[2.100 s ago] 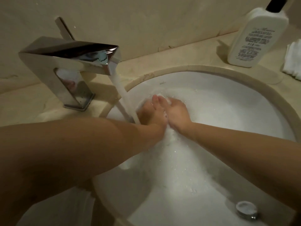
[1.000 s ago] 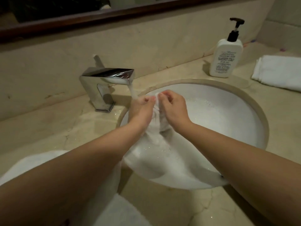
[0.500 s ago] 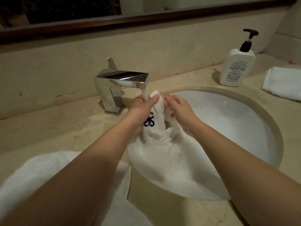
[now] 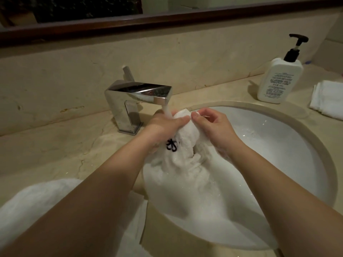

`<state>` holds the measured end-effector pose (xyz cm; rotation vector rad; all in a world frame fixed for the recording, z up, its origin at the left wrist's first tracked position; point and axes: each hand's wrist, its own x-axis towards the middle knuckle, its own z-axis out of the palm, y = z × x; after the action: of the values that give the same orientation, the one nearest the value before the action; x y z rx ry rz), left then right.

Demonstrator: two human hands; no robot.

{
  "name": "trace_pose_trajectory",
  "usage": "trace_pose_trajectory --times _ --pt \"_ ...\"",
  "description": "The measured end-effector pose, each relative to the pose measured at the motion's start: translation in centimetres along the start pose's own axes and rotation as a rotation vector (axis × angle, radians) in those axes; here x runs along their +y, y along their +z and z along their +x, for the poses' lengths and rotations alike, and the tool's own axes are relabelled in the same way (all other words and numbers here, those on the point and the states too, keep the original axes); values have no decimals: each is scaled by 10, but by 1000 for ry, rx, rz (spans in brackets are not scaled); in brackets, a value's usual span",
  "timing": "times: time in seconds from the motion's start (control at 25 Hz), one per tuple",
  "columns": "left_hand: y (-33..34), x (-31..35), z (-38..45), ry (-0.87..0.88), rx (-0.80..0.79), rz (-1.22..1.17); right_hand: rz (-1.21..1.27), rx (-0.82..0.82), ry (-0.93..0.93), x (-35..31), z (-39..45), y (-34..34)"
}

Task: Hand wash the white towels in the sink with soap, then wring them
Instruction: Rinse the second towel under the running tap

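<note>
Left hand (image 4: 163, 127) and right hand (image 4: 213, 127) each grasp the bunched top of a wet white towel with a black embroidered mark (image 4: 185, 164), held under the stream from the square chrome faucet (image 4: 137, 97). The towel's lower part drapes into the round white sink (image 4: 278, 138). A white pump bottle with black nozzle (image 4: 280, 78) and a folded white cloth (image 4: 328, 101) sit on the beige counter, far right

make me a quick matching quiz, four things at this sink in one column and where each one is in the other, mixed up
Things:
1. faucet
2. soap bottle
3. folded towel
4. wet towel

Places:
A. far right edge of the counter
B. held in both hands over the basin
C. counter behind the basin, right side
D. left of the basin, water running

Pairs: 1-D, 2-C, 3-A, 4-B
</note>
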<state>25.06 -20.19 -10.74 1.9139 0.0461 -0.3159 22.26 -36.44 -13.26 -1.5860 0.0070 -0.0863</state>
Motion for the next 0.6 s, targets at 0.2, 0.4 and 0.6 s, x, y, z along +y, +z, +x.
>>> trace_pose_trajectory --times 0.2,0.4,0.6 --pt "-3 6 -2 2 9 4 47 -9 6 2 0 4" --pt "-7 1 5 4 -34 78 -156 66 -88 7 1 6" --pt "-1 5 6 -5 169 -122 -182 -5 -61 -6 -7 -1"
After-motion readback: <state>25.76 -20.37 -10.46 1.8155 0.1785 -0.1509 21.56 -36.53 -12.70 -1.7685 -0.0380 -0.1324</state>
